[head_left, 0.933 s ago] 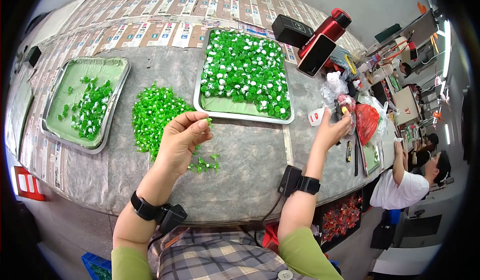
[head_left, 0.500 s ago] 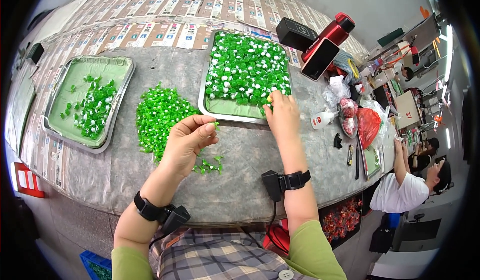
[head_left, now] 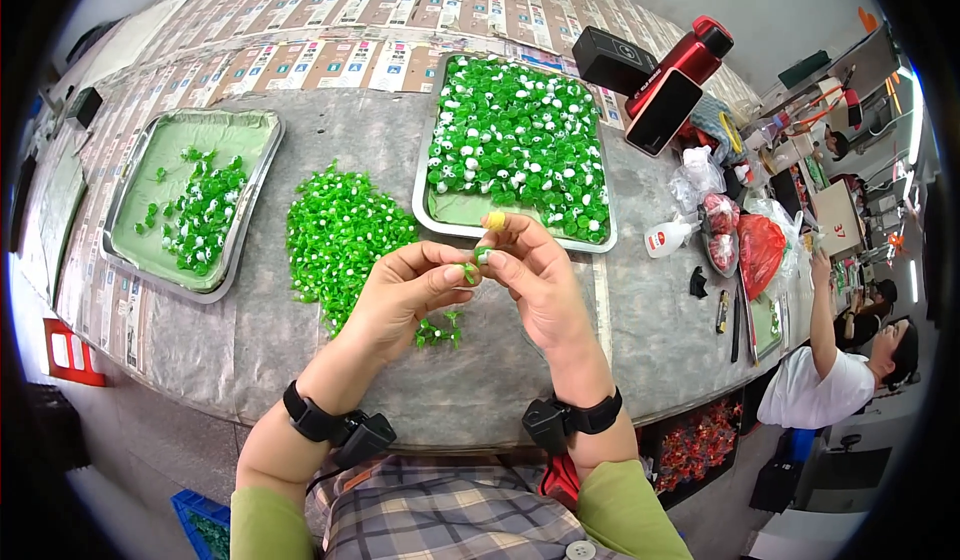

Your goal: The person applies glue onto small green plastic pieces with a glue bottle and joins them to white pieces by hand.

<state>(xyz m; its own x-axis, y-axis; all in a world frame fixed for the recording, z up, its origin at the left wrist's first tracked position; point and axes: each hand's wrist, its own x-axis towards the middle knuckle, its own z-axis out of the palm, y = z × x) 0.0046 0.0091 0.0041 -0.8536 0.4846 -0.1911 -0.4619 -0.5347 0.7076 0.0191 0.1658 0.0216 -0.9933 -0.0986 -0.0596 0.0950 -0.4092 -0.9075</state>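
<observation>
My left hand [head_left: 400,295] and my right hand [head_left: 545,290] meet over the table, just short of the right tray [head_left: 455,208]. Between left thumb and forefinger is a small bright green plastic piece [head_left: 467,272], like those in the loose pile [head_left: 345,235] beside that hand. The right fingers pinch a small green-and-white plastic bead [head_left: 483,256], partly covered; it resembles the many green-and-white beads [head_left: 520,140] filling most of the right tray. The two pieces appear to touch. A yellow cover [head_left: 494,220] wraps one right fingertip. Several loose green pieces [head_left: 438,334] lie below my hands.
A left tray [head_left: 150,170] holds a smaller heap of green-and-white beads. Beyond the right tray stand a black box [head_left: 612,58], a red bottle [head_left: 690,60] and a phone [head_left: 663,112]. A white bottle [head_left: 668,238] and plastic bags [head_left: 762,250] lie rightward. A person in white [head_left: 815,390] sits at right.
My right hand has come from the right tray's near edge toward the left hand, carrying a green-and-white bead. My left hand has shifted slightly right, and the two now meet.
</observation>
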